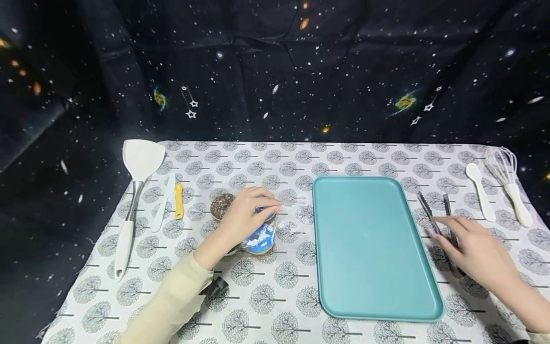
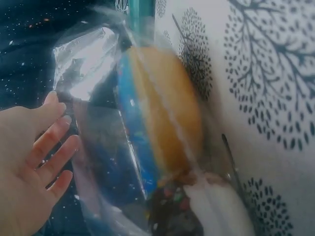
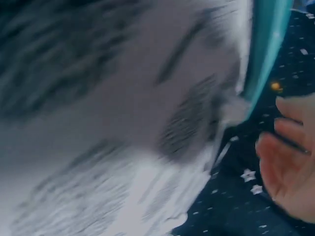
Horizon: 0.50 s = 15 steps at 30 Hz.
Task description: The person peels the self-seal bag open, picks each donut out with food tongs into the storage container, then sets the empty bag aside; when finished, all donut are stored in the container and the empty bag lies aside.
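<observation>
A clear plastic bag [image 2: 86,64] of doughnuts lies left of the tray. Inside it show a chocolate doughnut [image 1: 221,205] with sprinkles and a glossy blue-iced doughnut [image 1: 259,241]. Over these reaches my left hand [image 1: 245,210], its fingers loosely extended, fingertips right at the bag's edge in the left wrist view. My right hand [image 1: 479,248] is over the dark tongs [image 1: 425,208], covering part of their length. Its fingers are loosely bent, with nothing between them in the right wrist view. The tongs' two arms stand spread apart, pointing away from me.
A teal tray [image 1: 365,243] lies between the hands. At the left are a white spatula [image 1: 142,160], a pale knife [image 1: 163,205] and a yellow-handled tool [image 1: 178,203]. A white spoon [image 1: 480,191] and a whisk [image 1: 509,184] lie far right. Tree-patterned cloth [image 1: 279,306] covers the table.
</observation>
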### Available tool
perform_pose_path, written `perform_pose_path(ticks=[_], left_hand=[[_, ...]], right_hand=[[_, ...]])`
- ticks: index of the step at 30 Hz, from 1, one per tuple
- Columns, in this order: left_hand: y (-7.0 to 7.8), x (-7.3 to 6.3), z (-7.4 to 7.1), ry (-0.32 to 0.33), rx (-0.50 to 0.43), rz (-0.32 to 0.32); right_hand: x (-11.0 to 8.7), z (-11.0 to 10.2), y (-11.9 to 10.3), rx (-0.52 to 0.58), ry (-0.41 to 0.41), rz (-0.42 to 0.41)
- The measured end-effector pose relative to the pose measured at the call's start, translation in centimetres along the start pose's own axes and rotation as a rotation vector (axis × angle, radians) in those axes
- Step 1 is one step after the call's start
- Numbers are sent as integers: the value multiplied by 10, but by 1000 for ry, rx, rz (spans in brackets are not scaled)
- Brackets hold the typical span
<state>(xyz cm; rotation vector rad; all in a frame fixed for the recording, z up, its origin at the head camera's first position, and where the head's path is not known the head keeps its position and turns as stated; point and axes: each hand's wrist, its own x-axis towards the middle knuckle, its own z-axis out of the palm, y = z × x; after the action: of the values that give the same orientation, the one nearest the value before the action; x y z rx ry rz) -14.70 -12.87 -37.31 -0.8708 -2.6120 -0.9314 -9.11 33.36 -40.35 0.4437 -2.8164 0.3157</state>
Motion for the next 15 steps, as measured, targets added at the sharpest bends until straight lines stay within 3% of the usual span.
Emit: perform_pose_path(ticks=[4,8,12,15], left_hand=[[2,-3,-3,-2,25,19],[0,-4,-5,-5,39,59],[-2,-5,-5,-6,16,80],[-5,-5,-4,6,-10,108]], right_hand=[[-4,0,19,-8,-99,237],[-4,3,32,-3,-246,399],[-2,9,38,-4,-360,464],[1,11,39,36,-396,450]])
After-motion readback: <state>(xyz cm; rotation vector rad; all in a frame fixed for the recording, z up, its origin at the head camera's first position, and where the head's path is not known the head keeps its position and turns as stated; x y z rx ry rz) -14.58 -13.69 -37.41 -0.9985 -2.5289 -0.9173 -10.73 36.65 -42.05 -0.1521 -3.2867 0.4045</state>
